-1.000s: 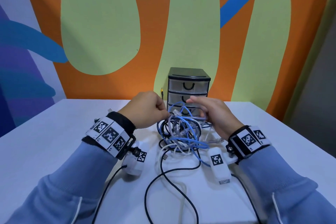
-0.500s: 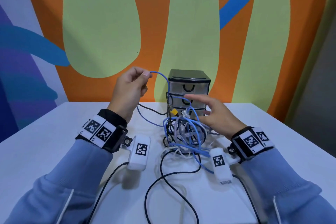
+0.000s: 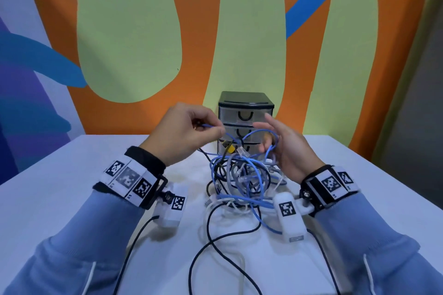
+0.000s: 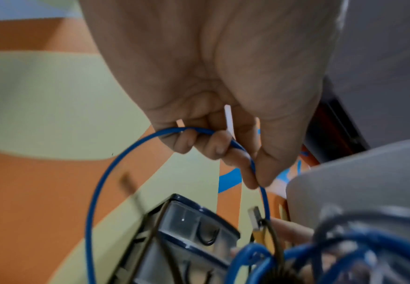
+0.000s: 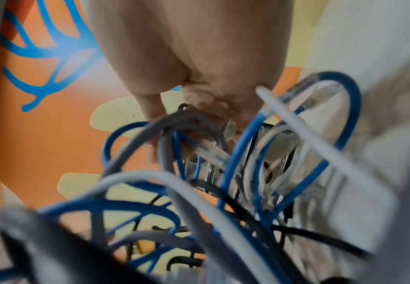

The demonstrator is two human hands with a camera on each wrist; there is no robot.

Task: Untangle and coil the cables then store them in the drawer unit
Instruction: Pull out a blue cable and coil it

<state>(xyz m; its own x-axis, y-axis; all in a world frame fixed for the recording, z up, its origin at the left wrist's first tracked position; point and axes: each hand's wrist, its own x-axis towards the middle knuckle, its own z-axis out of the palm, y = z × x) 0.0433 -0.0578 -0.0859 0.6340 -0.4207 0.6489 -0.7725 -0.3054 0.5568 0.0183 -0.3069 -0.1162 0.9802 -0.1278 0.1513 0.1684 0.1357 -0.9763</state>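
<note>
**A:** Two hands over one big knot, so what's going on at the left?

**B:** The left hand (image 3: 182,134) is raised above the white surface (image 3: 60,189), fingers (image 4: 213,146) curled and pinching a thin blue cable (image 4: 94,192). In the left wrist view that cable arcs out of the fist to the left, then drops down out of frame, while its other side runs down toward the pile.

**A:** And the middle?

**B:** The tangle of cables (image 3: 242,175) sits on the surface between both wrists: blue, grey, white and black loops crossing every way, no clear long axis. A yellow-bodied plug (image 3: 230,149) pokes up near the top. One black cable (image 3: 211,242) trails from the pile toward the near edge.

**A:** What's in the way?

**B:** The pile sits right in front of the drawer unit (image 3: 245,112), hiding most of its lowest drawer. The unit stands upright against the painted wall, all drawers closed, handles facing the person.

**A:** Right side?

**B:** The right hand (image 3: 285,148) has its fingers apart and loosely spread, with blue loops passing around them; I can't tell if it's actually gripping anything. The right wrist view is just blurry loops.
</note>
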